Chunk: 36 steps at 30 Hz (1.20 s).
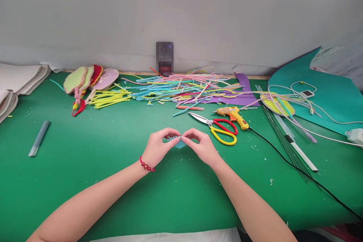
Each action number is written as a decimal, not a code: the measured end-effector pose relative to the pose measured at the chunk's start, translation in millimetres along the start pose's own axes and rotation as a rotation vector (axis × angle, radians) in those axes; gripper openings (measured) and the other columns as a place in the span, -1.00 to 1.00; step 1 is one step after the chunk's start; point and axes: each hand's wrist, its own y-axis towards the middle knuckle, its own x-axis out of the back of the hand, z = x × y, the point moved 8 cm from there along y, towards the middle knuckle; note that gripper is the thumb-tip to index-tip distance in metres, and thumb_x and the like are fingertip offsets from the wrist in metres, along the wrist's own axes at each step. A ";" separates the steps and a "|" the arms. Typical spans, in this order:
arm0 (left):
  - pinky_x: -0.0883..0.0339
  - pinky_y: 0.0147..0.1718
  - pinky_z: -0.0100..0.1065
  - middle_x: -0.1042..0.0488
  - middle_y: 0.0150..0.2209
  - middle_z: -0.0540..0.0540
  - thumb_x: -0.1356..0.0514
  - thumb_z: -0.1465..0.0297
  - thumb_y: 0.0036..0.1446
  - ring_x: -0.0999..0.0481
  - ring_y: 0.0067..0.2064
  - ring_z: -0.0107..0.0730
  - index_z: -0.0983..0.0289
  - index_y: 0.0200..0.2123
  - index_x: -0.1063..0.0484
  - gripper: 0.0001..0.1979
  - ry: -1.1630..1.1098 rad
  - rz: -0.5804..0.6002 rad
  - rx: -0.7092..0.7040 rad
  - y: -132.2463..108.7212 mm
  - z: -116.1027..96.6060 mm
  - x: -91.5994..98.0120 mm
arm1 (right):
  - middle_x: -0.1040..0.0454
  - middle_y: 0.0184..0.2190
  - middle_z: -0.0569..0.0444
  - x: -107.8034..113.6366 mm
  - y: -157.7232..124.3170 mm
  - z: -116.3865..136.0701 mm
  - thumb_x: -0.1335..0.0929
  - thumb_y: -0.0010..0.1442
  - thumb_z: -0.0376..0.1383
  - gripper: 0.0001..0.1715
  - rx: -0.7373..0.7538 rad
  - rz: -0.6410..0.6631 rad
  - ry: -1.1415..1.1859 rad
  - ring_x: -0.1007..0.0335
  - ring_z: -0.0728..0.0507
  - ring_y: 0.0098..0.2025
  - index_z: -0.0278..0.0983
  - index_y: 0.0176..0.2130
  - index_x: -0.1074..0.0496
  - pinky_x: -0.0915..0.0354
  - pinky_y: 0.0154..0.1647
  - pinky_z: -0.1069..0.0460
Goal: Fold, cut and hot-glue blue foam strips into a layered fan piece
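My left hand (160, 144) and my right hand (200, 146) meet at the middle of the green table (119, 189). Between them they pinch a small light-blue ridged piece (179, 144), thumbs and fingertips closed on its upper edge. My fingers hide part of the piece. Just right of my right hand lie scissors (211, 123) with one red and one yellow handle, blades apart. Behind them is a yellow glue gun (234, 115) with a black cord.
Coloured strips (170, 89) are heaped at the back before a dark upright device (165, 58). Round fan-like pieces (75, 79) lie back left, a grey tube (39, 138) at left. White cables (329, 117), a teal sheet (334, 90) and thin rods (280, 140) lie right.
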 end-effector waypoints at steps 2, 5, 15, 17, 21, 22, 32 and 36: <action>-0.37 -0.20 -0.37 -0.58 -0.33 0.02 -0.22 0.25 0.06 -0.52 -0.28 -0.33 0.20 -0.35 -0.53 -0.83 0.005 -0.001 0.002 0.1 0.6 0.7 | -0.50 -0.35 0.08 -0.4 0.2 -1.7 -0.37 0.11 -0.04 -0.70 -0.013 0.008 0.026 -0.42 -0.10 -0.26 -0.24 -0.34 -0.44 -0.34 -0.14 -0.01; -0.35 -0.21 -0.37 -0.57 -0.35 0.01 -0.21 0.24 0.07 -0.51 -0.29 -0.34 0.21 -0.38 -0.52 -0.83 0.011 0.006 0.005 0.1 2.2 0.6 | -0.50 -0.37 0.09 -1.2 0.4 -3.3 -0.38 0.11 -0.06 -0.71 -0.029 0.018 0.056 -0.42 -0.09 -0.27 -0.24 -0.35 -0.44 -0.34 -0.15 -0.01; -0.32 -0.28 -0.37 -0.55 -0.41 0.01 -0.21 0.26 0.04 -0.48 -0.34 -0.35 0.22 -0.44 -0.49 -0.84 -0.003 0.005 0.025 0.8 3.8 0.6 | -0.49 -0.38 0.09 -2.6 0.3 -3.5 -0.39 0.10 -0.07 -0.71 -0.044 0.037 0.070 -0.41 -0.08 -0.28 -0.25 -0.36 -0.45 -0.34 -0.17 0.00; -0.31 -0.30 -0.37 -0.55 -0.42 0.01 -0.20 0.26 0.03 -0.48 -0.35 -0.36 0.22 -0.45 -0.48 -0.84 0.008 -0.003 0.029 0.8 4.2 0.8 | -0.49 -0.39 0.09 -2.8 0.5 -3.8 -0.40 0.09 -0.05 -0.69 -0.053 0.037 0.078 -0.41 -0.09 -0.29 -0.25 -0.37 -0.44 -0.34 -0.18 0.00; -0.31 -0.32 -0.37 -0.54 -0.42 0.00 -0.19 0.28 0.02 -0.47 -0.35 -0.37 0.23 -0.46 -0.47 -0.85 0.027 -0.016 0.041 1.0 7.5 0.1 | -0.49 -0.40 0.09 -4.4 1.4 -6.9 -0.41 0.06 -0.03 -0.67 -0.073 0.037 0.115 -0.42 -0.09 -0.30 -0.26 -0.38 -0.43 -0.33 -0.19 -0.01; -0.31 -0.31 -0.37 -0.54 -0.42 -0.01 -0.19 0.29 0.03 -0.48 -0.35 -0.37 0.23 -0.46 -0.46 -0.86 0.034 -0.013 0.040 1.1 8.4 -0.5 | -0.49 -0.40 0.09 -4.8 1.5 -7.9 -0.41 0.06 -0.03 -0.67 -0.076 0.036 0.118 -0.42 -0.09 -0.30 -0.26 -0.39 -0.43 -0.33 -0.19 -0.01; -0.37 -0.21 -0.35 -0.55 -0.34 -0.02 -0.18 0.33 0.06 -0.50 -0.27 -0.37 0.20 -0.36 -0.47 -0.89 0.100 0.094 -0.004 3.3 10.5 -5.1 | -0.51 -0.34 0.07 -5.0 5.3 -14.5 -0.39 0.10 -0.08 -0.72 -0.068 0.038 0.049 -0.43 -0.10 -0.25 -0.25 -0.32 -0.47 -0.34 -0.14 -0.02; -0.37 -0.22 -0.36 -0.55 -0.34 -0.01 -0.18 0.33 0.07 -0.51 -0.26 -0.38 0.22 -0.35 -0.46 -0.89 0.130 0.076 0.045 8.4 21.5 -1.0 | -0.52 -0.22 0.03 -4.0 7.9 -16.2 -0.39 0.10 -0.10 -0.68 -0.029 0.013 -0.032 -0.44 -0.11 -0.18 -0.23 -0.19 -0.48 -0.35 -0.11 -0.03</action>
